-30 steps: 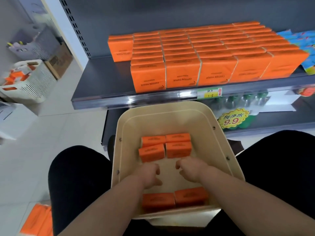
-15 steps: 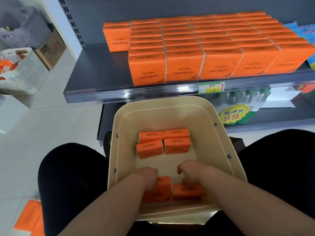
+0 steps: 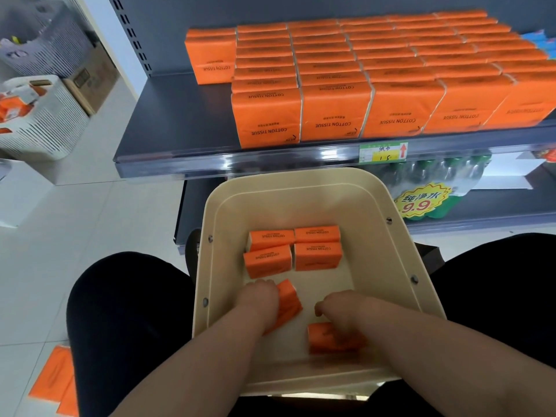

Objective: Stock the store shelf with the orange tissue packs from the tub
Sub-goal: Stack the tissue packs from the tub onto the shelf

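Note:
A cream tub [image 3: 403, 236] rests on my lap below the grey shelf [image 3: 180, 115]. Several orange tissue packs [image 3: 293, 251] lie side by side in the tub's far half. My left hand [image 3: 260, 299] grips one orange pack [image 3: 288, 302], tilted up off the tub floor. My right hand [image 3: 340, 311] curls over another orange pack [image 3: 328, 338] lying flat near the tub's near wall. Rows of orange packs [image 3: 376, 70] fill most of the shelf; its left end is bare.
A white slatted basket [image 3: 45, 121] stands on the floor at the left, with a cardboard box [image 3: 93, 76] behind it. Orange packs [image 3: 52, 377] lie on the floor by my left knee. Bottled water with a 9.9 price sign [image 3: 421, 200] sits on the lower shelf.
Both hands dropped onto the two near packs. My left hand has lifted and turned its pack forward; the right hand has closed over the other one.

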`<state>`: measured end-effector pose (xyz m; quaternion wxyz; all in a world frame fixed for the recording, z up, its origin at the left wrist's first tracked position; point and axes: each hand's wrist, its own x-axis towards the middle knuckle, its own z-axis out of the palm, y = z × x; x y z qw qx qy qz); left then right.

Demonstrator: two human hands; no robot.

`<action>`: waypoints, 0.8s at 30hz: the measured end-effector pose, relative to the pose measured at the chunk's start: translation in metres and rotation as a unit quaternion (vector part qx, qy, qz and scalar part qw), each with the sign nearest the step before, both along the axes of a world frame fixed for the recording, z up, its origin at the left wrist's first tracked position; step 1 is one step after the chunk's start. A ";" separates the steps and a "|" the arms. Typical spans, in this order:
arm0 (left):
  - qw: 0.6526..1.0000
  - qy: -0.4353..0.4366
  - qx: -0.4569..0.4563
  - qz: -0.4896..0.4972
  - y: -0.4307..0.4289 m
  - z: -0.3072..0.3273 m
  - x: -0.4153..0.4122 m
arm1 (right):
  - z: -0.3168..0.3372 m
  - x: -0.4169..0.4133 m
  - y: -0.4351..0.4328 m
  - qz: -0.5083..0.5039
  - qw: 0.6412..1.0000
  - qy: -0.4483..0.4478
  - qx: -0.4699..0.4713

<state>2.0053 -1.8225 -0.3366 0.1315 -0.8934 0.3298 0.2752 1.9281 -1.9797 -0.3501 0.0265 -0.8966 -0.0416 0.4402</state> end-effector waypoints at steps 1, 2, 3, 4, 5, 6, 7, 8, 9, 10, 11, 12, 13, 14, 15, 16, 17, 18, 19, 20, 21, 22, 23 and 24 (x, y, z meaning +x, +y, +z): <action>1.000 -0.007 -0.009 0.006 -0.001 0.001 0.001 | -0.001 0.001 -0.002 -0.016 1.000 -0.014 0.010; 1.000 -0.012 -0.013 0.009 -0.001 0.001 0.001 | -0.002 0.001 -0.003 -0.033 0.999 -0.025 0.019; 1.000 -0.016 -0.015 0.012 -0.001 0.002 0.001 | -0.003 0.002 -0.004 -0.048 0.998 -0.031 0.024; 1.000 -0.016 -0.015 0.014 -0.002 0.001 0.000 | -0.003 0.001 -0.005 -0.055 0.998 -0.031 0.025; 1.000 -0.013 -0.012 0.017 -0.002 0.000 0.000 | -0.003 0.001 -0.006 -0.055 0.998 -0.027 0.022; 1.000 -0.008 -0.008 0.023 -0.001 0.000 0.000 | -0.003 0.000 -0.006 -0.051 0.998 -0.022 0.016; 0.999 -0.003 -0.007 0.031 -0.001 -0.001 -0.001 | -0.003 0.000 -0.006 -0.047 0.999 -0.020 0.009; 0.999 0.002 -0.009 0.039 0.000 -0.001 -0.001 | -0.003 0.000 -0.006 -0.045 0.999 -0.022 0.004; 0.999 0.006 -0.015 0.047 0.000 -0.001 -0.001 | 0.000 0.001 -0.005 -0.048 0.998 -0.031 0.001; 0.998 0.009 -0.023 0.055 0.000 -0.001 0.000 | 0.003 0.002 -0.005 -0.055 0.997 -0.048 0.001; 0.998 0.009 -0.032 0.061 0.000 0.000 0.000 | 0.008 0.004 -0.005 -0.063 0.996 -0.070 0.001; 0.997 0.008 -0.039 0.069 0.000 0.003 0.001 | 0.014 0.007 -0.005 -0.071 0.993 -0.097 0.002; 0.996 0.007 -0.047 0.079 0.001 0.006 0.002 | 0.021 0.009 -0.004 -0.079 0.989 -0.125 0.001; 0.995 0.003 -0.055 0.086 0.002 0.009 0.004 | 0.028 0.011 -0.004 -0.085 0.984 -0.154 -0.001; 0.994 -0.006 -0.066 0.089 0.004 0.013 0.006 | 0.036 0.012 -0.004 -0.090 0.979 -0.182 -0.006; 0.993 -0.019 -0.079 0.088 0.005 0.018 0.008 | 0.044 0.014 -0.004 -0.092 0.973 -0.210 -0.013; 0.991 -0.032 -0.095 0.086 0.007 0.024 0.009 | 0.053 0.015 -0.005 -0.093 0.967 -0.235 -0.021; 0.989 -0.043 -0.113 0.084 0.009 0.030 0.011 | 0.063 0.016 -0.006 -0.094 0.961 -0.258 -0.026; 0.987 -0.051 -0.131 0.084 0.010 0.038 0.013 | 0.074 0.018 -0.007 -0.097 0.955 -0.278 -0.029; 0.984 -0.059 -0.146 0.084 0.010 0.047 0.014 | 0.085 0.018 -0.008 -0.102 0.949 -0.296 -0.029; 0.981 -0.070 -0.159 0.082 0.010 0.058 0.016 | 0.097 0.019 -0.010 -0.107 0.943 -0.314 -0.031; 0.979 -0.084 -0.170 0.078 0.010 0.070 0.019 | 0.109 0.019 -0.011 -0.112 0.936 -0.333 -0.033; 0.976 -0.101 -0.180 0.072 0.009 0.083 0.022 | 0.122 0.019 -0.013 -0.116 0.928 -0.352 -0.035; 0.972 -0.117 -0.191 0.066 0.008 0.097 0.026 | 0.134 0.019 -0.015 -0.120 0.920 -0.370 -0.035</action>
